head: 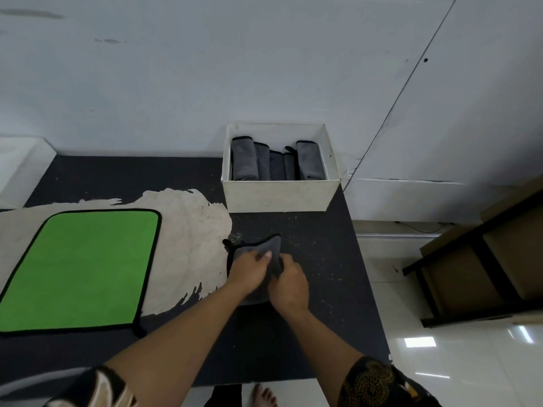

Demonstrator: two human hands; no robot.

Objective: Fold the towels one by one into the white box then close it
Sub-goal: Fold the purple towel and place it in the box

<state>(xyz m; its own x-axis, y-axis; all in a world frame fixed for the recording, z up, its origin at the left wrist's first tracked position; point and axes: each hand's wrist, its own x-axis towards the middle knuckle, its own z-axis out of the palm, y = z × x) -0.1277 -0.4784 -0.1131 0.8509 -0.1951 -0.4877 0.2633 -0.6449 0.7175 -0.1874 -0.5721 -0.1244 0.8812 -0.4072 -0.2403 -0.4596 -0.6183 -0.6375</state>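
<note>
A small grey towel (264,248) with black trim lies folded on the dark table, right of centre. My left hand (249,270) presses on its left part, fingers curled over the fabric. My right hand (289,284) grips its right edge. Both hands hide most of the towel. The white box (279,196) stands open at the table's far edge, with several folded grey towels (276,164) upright inside in a row. A green towel (85,268) with black trim lies spread flat at the left.
The dark table (317,259) has a worn pale patch (191,239) around the green towel. Its right edge drops to a glossy tiled floor. A dark shelf frame (484,268) stands at the far right. A white wall runs behind the box.
</note>
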